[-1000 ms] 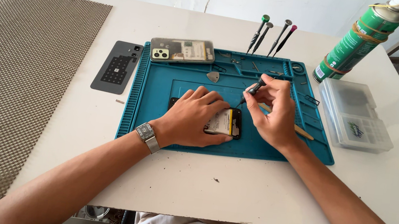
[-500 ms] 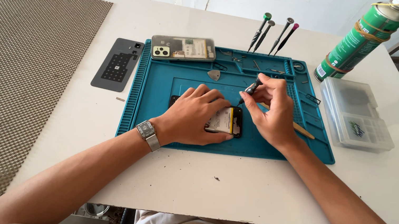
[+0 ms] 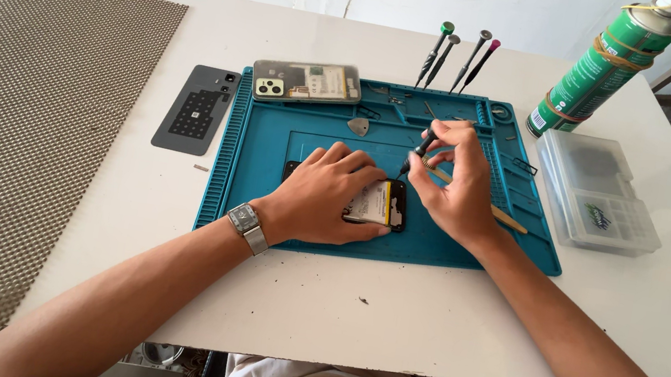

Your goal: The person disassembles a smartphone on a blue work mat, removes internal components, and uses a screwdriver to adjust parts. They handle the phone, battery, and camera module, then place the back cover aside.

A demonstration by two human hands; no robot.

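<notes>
An opened phone with its battery showing lies on a teal repair mat. My left hand lies flat over the phone's left part and presses it to the mat. My right hand pinches a small black screwdriver, whose tip points down at the phone's upper right corner. A wooden-handled tool lies on the mat under my right hand.
A phone back cover rests on the mat's far edge, a dark flat panel to its left. Several screwdrivers stand upright behind the mat. A green spray can and clear parts box sit right. A woven mat covers the left.
My right hand has shifted slightly, turning the screwdriver over the phone's corner. The left hand stays in place on the phone.
</notes>
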